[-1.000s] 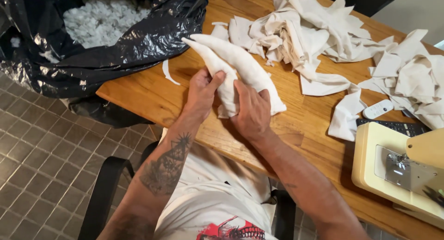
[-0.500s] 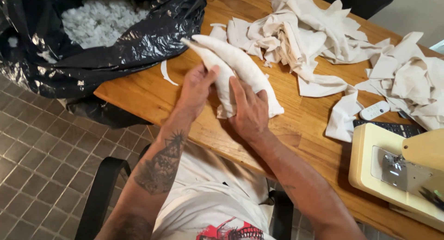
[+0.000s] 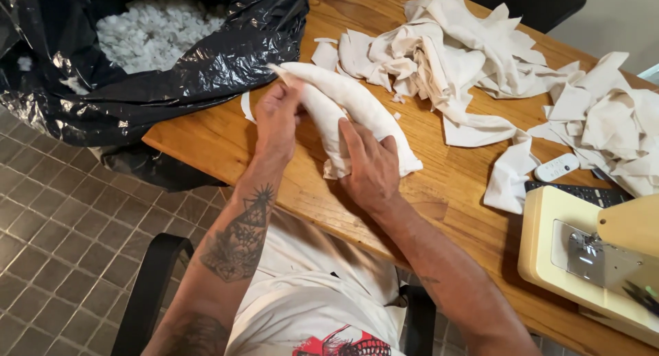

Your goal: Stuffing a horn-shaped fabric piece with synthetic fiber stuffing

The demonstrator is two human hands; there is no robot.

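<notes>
Pouch: a long, tapered tube of off-white cloth [image 3: 350,105], plump and smooth, lying slantwise on the tabletop [image 3: 206,133] near its front edge, pointed end toward the bag.
Left hand: the left hand [image 3: 276,119] is closed around the pouch's narrow end, thumb and fingers pinching the cloth.
Right hand: the right hand [image 3: 371,165] lies spread on the wide lower end, fingers pressing the cloth rather than gripping it.
Bag: black glossy plastic bag [image 3: 206,61], crinkled, open, holding white fluffy stuffing [image 3: 147,33].
Scraps: limp off-white cloth scraps [image 3: 467,61] heaped across the far tabletop.
Machine: cream sewing machine [image 3: 590,260] at the right edge.
Tabletop: warm brown wood with visible grain.
Change: since a second ago the left hand has slid up toward the tip, and the right hand has flattened onto the lower end.
</notes>
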